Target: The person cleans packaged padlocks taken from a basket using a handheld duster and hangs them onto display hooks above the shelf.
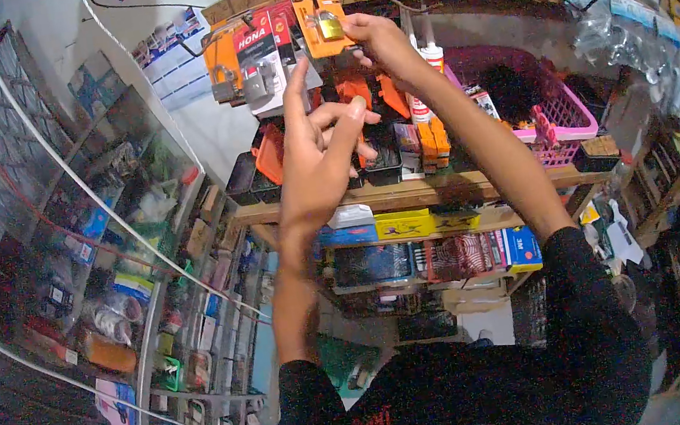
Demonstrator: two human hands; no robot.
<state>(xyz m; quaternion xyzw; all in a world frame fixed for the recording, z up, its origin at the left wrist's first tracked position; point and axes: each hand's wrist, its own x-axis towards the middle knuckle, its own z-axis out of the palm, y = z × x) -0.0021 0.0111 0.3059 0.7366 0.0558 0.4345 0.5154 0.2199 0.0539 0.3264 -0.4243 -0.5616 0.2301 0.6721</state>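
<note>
My right hand (375,40) pinches the right edge of an orange padlock card (322,25), which hangs at a dark hook below the wooden rail. A brass-coloured padlock (329,26) shows on that card. Lower and to the left, my left hand (323,141) is raised with its index finger pointing up and the other fingers partly bent, nothing visible in it. Just above and left of it hang a red and white HONA card (255,55) with a grey padlock and an orange card (224,65).
A pink basket (573,106) stands at the right of the wooden shelf (441,189), beside white tubes and orange boxes (434,144). Clear plastic packs (637,40) hang at upper right. A white cord crosses the left side before a glass cabinet (149,152).
</note>
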